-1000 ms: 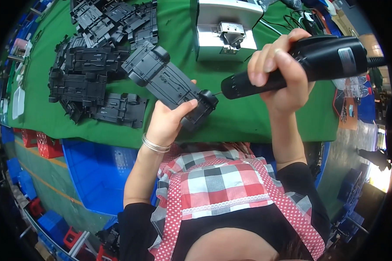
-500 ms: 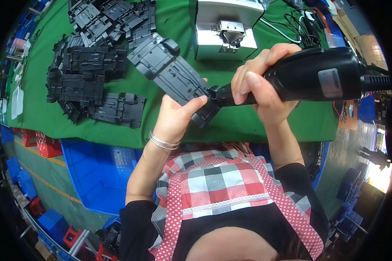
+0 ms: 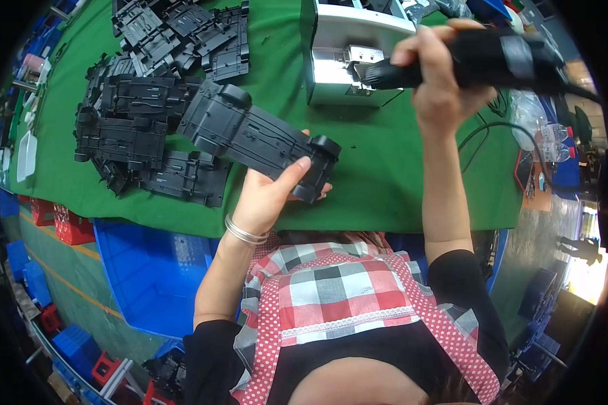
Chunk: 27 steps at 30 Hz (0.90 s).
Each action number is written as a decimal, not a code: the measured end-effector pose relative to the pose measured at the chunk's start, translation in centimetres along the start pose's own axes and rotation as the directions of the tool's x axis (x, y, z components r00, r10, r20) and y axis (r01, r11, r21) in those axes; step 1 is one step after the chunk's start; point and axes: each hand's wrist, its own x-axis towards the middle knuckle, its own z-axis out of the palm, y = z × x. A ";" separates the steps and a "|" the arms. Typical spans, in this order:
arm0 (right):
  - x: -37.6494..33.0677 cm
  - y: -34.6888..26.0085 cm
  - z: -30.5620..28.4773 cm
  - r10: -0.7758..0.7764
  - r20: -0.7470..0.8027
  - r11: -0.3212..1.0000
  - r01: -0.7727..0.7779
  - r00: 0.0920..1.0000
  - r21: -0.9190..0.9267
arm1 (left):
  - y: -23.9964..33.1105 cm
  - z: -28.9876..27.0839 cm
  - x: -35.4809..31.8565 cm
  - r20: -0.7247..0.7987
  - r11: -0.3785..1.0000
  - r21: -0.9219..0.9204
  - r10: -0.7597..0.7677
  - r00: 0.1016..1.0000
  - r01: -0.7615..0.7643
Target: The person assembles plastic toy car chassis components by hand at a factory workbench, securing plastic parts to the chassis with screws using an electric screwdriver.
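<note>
My left hand (image 3: 270, 192) grips a black plastic toy car chassis (image 3: 263, 140) near its right end, thumb on top, fingers underneath. Wheels show at both ends of the chassis, which is tilted over the table. My right hand (image 3: 442, 84) is closed round a black electric screwdriver (image 3: 496, 57), somewhat blurred. The tool's tip is at the metal bracket on the front of a silver-grey screw feeder box (image 3: 361, 47); whether it touches cannot be made out.
Several similar black chassis (image 3: 132, 138) lie heaped on the green cloth (image 3: 385, 175) to the left. A blue bin (image 3: 148, 277) stands below the table's front edge. At the right are a dark cable (image 3: 513, 125) and clear plastic bottles (image 3: 554, 142).
My right hand has lifted the screwdriver off the chassis and moved it up to the feeder box. The chassis has turned flatter in my left hand.
</note>
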 end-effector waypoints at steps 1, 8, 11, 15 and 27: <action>0.3 -0.2 0.5 0.056 0.018 0.991 -0.058 0.998 0.123 | 0.1 0.0 0.2 -0.003 1.000 -0.011 0.017 1.000 -0.017; -2.7 -3.5 -0.4 0.340 0.219 0.702 -0.402 0.915 0.588 | 0.1 0.2 1.4 -0.036 0.994 -0.006 0.111 0.993 -0.111; -3.9 -5.1 0.3 0.325 0.286 0.712 -0.432 0.901 0.553 | 0.0 0.3 1.3 -0.027 0.994 -0.018 0.111 0.993 -0.112; -4.7 -5.5 0.5 0.367 0.267 0.741 -0.454 0.891 0.495 | 0.0 0.9 1.5 -0.048 0.985 -0.019 0.172 0.984 -0.173; -5.0 -5.6 0.2 0.159 0.363 0.807 -0.332 0.918 0.488 | -0.4 1.0 1.7 -0.078 0.943 0.105 0.324 0.943 -0.316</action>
